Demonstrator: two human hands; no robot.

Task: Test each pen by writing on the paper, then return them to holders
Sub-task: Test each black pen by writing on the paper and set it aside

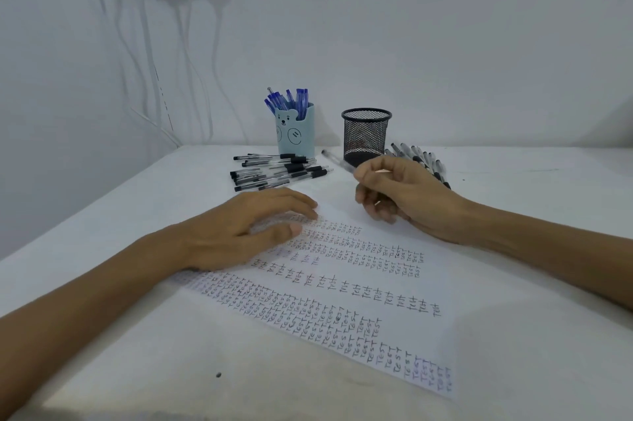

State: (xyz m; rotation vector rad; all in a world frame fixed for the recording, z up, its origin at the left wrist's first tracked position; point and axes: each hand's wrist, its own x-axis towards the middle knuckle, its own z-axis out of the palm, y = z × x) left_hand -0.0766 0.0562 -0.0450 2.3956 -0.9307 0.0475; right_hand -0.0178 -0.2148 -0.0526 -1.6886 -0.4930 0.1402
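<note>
A white paper (394,287) covered with rows of "test" lies slanted across the table. My left hand (246,228) rests flat on its upper left part, fingers spread. My right hand (394,194) hovers just beyond the paper's far edge, fingers closed around a clear black pen (334,160) whose end points back toward the black mesh holder (365,136). The mesh holder looks empty. A light blue bear holder (294,136) holds several blue pens (291,101).
Several black pens (277,172) lie in a pile in front of the bear holder. Another pile of black pens (418,158) lies right of the mesh holder, behind my right hand. White cables (150,77) hang down the wall at left.
</note>
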